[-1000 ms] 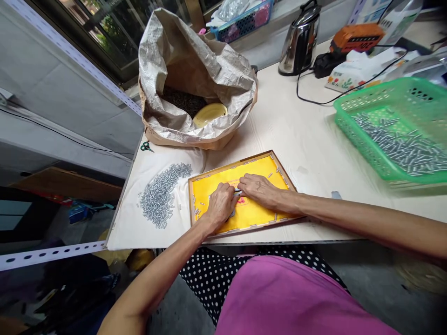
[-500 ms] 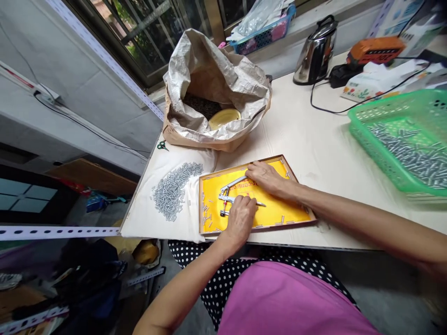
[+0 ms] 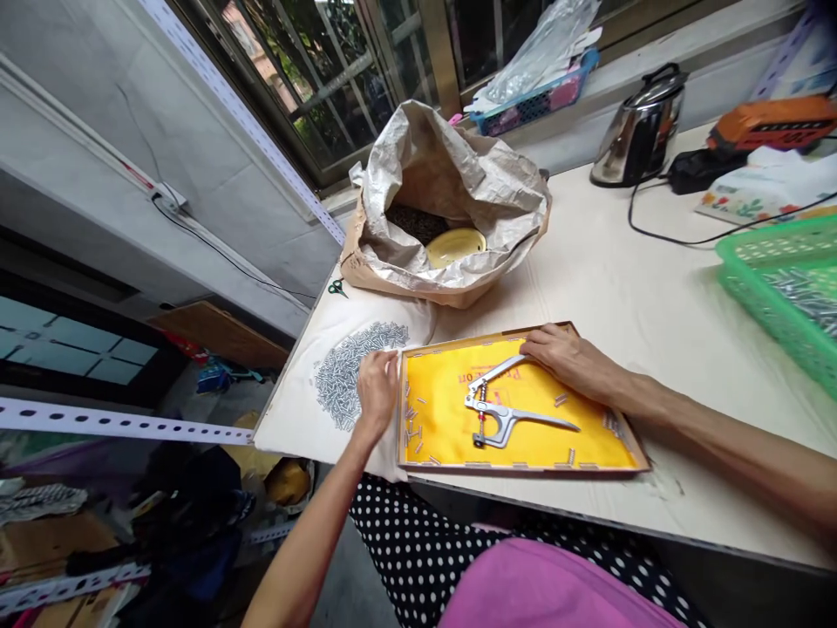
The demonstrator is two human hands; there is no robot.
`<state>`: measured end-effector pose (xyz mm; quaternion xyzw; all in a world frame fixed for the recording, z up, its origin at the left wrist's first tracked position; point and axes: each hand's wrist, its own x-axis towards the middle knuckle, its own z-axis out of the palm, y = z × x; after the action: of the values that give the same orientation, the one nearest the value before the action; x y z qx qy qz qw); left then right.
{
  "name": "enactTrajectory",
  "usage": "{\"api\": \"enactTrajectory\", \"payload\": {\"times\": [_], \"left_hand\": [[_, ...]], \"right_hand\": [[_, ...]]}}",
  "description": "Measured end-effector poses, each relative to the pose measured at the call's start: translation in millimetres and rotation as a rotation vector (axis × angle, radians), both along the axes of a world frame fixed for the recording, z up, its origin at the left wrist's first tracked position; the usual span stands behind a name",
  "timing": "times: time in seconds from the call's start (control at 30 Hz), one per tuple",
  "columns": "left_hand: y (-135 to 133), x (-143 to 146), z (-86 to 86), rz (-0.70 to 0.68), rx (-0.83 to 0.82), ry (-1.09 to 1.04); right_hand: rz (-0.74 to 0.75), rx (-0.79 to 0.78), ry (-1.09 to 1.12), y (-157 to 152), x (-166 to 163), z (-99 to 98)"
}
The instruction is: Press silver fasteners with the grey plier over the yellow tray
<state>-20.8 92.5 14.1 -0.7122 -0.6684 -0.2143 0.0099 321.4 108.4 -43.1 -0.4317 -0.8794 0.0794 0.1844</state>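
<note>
A wooden-framed tray [image 3: 523, 467] with a yellow floor lies at the table's front edge. On it rests a silver plier-like hand press [image 3: 506, 414], with a few small metal pins scattered around. My right hand [image 3: 566, 358] lies on the tray's far edge, fingers curled at the tip of the tool's upper handle. My left hand [image 3: 376, 388] has reached left off the tray. Its fingers are bent down onto a heap of small silver pins [image 3: 346, 375] lying on a white cloth [image 3: 294, 427]. What they pinch is hidden.
A crumpled paper sack [image 3: 451, 187] with dark contents and a yellow bowl [image 3: 456, 247] stands behind the tray. Green scissors [image 3: 337, 287] lie by it. A green basket [image 3: 785, 296] of pins is at right; a kettle [image 3: 641, 131], cables and boxes sit at the back.
My left hand left the tool on the tray and moved left to the pin heap. My right hand slid toward the tray's far edge. The camera view shifted, so the table sits further right.
</note>
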Motion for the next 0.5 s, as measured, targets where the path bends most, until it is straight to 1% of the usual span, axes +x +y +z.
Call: {"api": "enactTrajectory", "payload": {"times": [0.07, 0.13, 0.2, 0.37, 0.5], "left_hand": [[23.8, -24.2, 0.4, 0.101, -0.086, 0.050], [42.7, -35.4, -4.6, 0.151, -0.171, 0.059], [57.2, -36.5, -12.9, 0.171, -0.216, 0.044], [81.1, -29.2, -32.7, 0.180, -0.233, 0.019], [91.8, -32.4, -38.6, 0.182, -0.259, -0.006]], "right_hand": [[-0.023, 0.003, 0.008, -2.5, 2.7, -2.4], [-0.035, 0.022, 0.040, -6.8, 0.6, -2.5], [-0.023, 0.043, 0.076, -12.3, -3.1, -0.8], [0.011, 0.086, 0.122, -18.4, -6.2, -1.2], [0.007, 0.041, 0.020, -10.3, -5.6, -8.9]]}}
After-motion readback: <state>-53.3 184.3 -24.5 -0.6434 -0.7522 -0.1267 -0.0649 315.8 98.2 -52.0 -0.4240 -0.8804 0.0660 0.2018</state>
